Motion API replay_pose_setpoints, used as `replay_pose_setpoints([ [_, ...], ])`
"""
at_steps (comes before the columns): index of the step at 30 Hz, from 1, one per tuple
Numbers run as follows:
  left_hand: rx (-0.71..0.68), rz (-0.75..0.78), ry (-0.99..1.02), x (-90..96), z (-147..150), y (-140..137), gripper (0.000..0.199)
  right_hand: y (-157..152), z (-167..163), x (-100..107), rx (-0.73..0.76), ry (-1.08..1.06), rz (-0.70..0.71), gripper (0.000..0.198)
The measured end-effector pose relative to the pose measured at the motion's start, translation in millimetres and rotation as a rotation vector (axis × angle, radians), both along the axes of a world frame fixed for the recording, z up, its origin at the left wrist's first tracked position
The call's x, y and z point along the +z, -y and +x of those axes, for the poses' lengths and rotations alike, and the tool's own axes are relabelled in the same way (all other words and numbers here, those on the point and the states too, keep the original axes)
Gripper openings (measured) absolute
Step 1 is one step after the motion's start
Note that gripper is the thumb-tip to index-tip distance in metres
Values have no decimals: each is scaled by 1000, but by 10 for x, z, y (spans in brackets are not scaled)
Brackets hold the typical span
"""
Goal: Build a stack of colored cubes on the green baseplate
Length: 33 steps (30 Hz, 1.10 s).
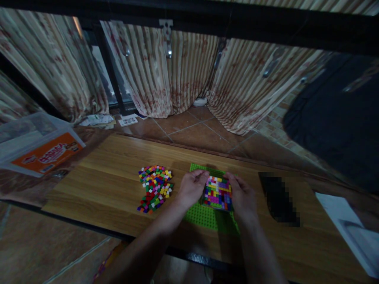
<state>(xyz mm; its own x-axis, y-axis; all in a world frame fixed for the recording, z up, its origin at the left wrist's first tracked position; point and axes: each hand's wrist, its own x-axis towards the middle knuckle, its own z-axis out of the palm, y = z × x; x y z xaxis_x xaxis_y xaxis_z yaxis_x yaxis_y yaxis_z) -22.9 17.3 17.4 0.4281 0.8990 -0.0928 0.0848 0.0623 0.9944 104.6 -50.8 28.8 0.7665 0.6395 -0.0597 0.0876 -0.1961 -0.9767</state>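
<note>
A multicoloured panel of building bricks [217, 193] is held between my two hands over a green studded baseplate [204, 217]. My left hand [192, 187] is closed on the panel's left edge, thumb and fingers near its upper corner. On the opposite edge, my right hand [242, 193] grips with its fingers at the upper right corner. The panel hides the middle of the baseplate; whether the two touch, I cannot tell. To the left lies a loose pile of small coloured bricks [155, 187] on the wooden table [100, 177].
A dark, blurred-out object [278, 199] lies right of the baseplate. White sheets [340, 213] are at the table's right end. Beyond the left end stands a clear plastic box [35, 146] with an orange label. Striped curtains [189, 71] hang behind, with papers [99, 119] below them.
</note>
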Motion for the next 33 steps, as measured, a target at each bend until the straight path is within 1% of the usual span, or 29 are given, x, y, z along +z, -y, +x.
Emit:
replay_pose_setpoints([
  [3,-9,-8,32,-35,22,-5,25,3,14,-11,10,-110,-69,46],
  [7,13,-15,41,-63,47,-8,23,14,16,-13,11,-73,-106,50],
  [12,68,-62,51,-49,79,-8,20,9,22,-52,24,-112,-73,53],
  [17,78,-49,43,-33,92,-10,18,0,17,-42,40,-114,-65,50],
  [22,54,-24,42,-23,89,-12,18,-3,36,-59,50,-103,-78,45],
  [26,10,-17,51,-17,88,-16,18,-2,36,-94,61,-190,-27,40],
  [29,-1,-49,82,-1,98,-12,16,-4,18,-85,91,-268,24,36],
  [33,18,-123,112,30,126,-6,16,-12,19,-91,96,-298,52,35],
])
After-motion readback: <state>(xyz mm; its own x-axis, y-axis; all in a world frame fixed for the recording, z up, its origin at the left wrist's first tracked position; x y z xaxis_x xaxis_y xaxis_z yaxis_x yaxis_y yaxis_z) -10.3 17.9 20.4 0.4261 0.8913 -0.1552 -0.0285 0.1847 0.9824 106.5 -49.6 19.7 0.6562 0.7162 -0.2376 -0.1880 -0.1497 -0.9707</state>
